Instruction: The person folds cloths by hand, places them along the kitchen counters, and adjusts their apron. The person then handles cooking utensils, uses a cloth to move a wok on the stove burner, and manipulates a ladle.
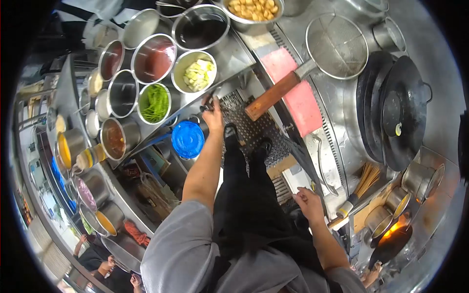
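My left hand (213,117) is at the edge of the steel counter, its fingers closed around something small and dark that I cannot make out. Beside it on the counter stand a steel bowl of pale chopped vegetables (199,74) and a pot of green vegetables (155,101). Below and left of that hand is a round blue lid (187,139). My right hand (309,204) hangs in the air near the stove edge, fingers loosely bent and apart, with nothing visible in them. A curved metal handle (321,166) lies on the stove edge nearby.
A wire strainer (337,46) with a wooden handle (273,95) juts over the aisle. Pink cloths (303,107) line the stove edge. Black woks (403,112) are stacked beyond, with a bamboo brush (366,180) nearby. Flame burns near a wok (391,244) at lower right, beside another person's hand (373,274).
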`<act>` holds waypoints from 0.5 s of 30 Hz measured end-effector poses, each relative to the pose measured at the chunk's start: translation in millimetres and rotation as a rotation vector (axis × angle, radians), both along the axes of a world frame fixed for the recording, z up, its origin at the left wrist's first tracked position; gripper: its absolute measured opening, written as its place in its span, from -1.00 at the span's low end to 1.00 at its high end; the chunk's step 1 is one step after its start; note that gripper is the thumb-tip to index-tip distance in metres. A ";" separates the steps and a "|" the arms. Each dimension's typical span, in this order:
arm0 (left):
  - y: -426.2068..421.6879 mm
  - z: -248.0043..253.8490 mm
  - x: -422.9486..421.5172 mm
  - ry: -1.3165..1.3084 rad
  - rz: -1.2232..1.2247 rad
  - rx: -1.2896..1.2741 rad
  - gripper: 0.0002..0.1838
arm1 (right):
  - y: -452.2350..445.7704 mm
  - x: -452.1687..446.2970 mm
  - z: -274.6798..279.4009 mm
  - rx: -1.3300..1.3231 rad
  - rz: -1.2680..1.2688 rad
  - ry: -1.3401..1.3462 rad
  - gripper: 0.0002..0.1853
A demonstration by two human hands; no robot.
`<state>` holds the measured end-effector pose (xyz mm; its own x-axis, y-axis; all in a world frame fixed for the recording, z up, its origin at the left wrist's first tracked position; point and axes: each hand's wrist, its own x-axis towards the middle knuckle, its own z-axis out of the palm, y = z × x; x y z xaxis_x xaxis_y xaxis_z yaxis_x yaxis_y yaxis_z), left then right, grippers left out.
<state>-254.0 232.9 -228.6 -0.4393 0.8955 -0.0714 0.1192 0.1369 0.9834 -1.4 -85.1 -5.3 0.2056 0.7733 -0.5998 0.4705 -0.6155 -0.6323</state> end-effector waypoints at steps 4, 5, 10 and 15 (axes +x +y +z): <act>25.9 -52.5 9.4 0.117 0.098 -0.168 -0.57 | -27.7 -7.6 -20.1 -0.108 -0.177 0.058 -0.67; 33.5 -83.1 2.0 0.079 0.103 -0.282 -0.53 | -37.4 -11.3 -28.5 -0.149 -0.211 0.050 -0.66; 51.8 -143.7 8.0 -0.360 0.082 -0.438 -0.50 | -47.8 -25.8 -60.6 -0.195 -0.319 0.065 -0.63; 47.6 -222.3 -31.8 -0.577 0.304 -0.521 -0.65 | -67.2 -36.8 -89.9 -0.284 -0.428 0.066 -0.65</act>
<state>-285.8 280.6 -450.9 -0.4235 0.5338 -0.7319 -0.4998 0.5362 0.6802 -38.2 -152.3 -95.1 0.4223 0.4329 -0.7964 0.1034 -0.8959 -0.4321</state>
